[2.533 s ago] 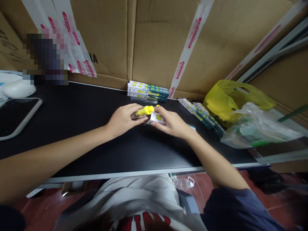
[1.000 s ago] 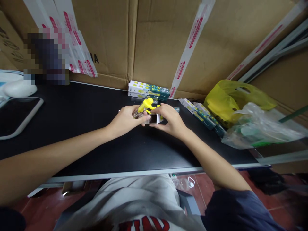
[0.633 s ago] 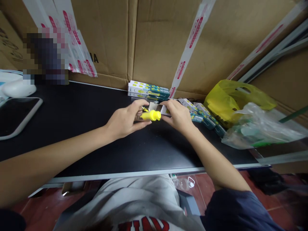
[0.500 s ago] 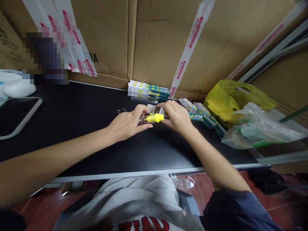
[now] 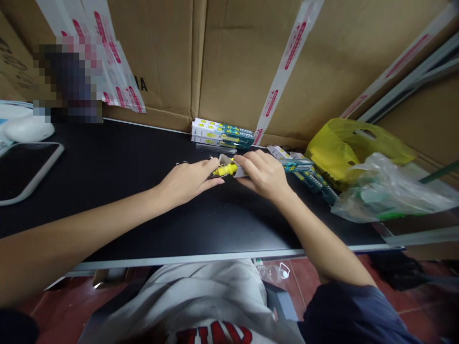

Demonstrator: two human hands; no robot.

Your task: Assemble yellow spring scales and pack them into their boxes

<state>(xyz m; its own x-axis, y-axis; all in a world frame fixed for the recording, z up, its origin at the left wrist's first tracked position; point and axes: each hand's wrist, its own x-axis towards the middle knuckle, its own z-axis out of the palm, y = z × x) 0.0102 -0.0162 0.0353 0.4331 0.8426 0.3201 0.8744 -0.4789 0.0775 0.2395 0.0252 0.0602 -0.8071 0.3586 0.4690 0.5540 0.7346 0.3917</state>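
Observation:
My left hand (image 5: 190, 180) is closed around a spring scale with a yellow end (image 5: 225, 170); thin wire hooks stick out behind the fingers. Its yellow end points right, at the open mouth of a slim white-and-teal carton (image 5: 297, 165). Around that carton my right hand (image 5: 263, 174) is wrapped, with the raised flap showing between the hands. My fingers hide much of the scale's body and the carton's middle. Just beyond the hands lies a clear plastic strip (image 5: 216, 149), in front of stacked matching cartons (image 5: 222, 131).
More cartons (image 5: 315, 184) lie right of my right hand, beside a yellow plastic bag (image 5: 333, 148) and a clear bag (image 5: 390, 191). A phone (image 5: 28, 169) rests at the left of the black table (image 5: 143, 234). Cardboard (image 5: 240, 62) walls the back.
The yellow end has drawn level with the carton's mouth, where before it stood in front of it. The carton has turned more in line with the scale, and its teal end shows further right.

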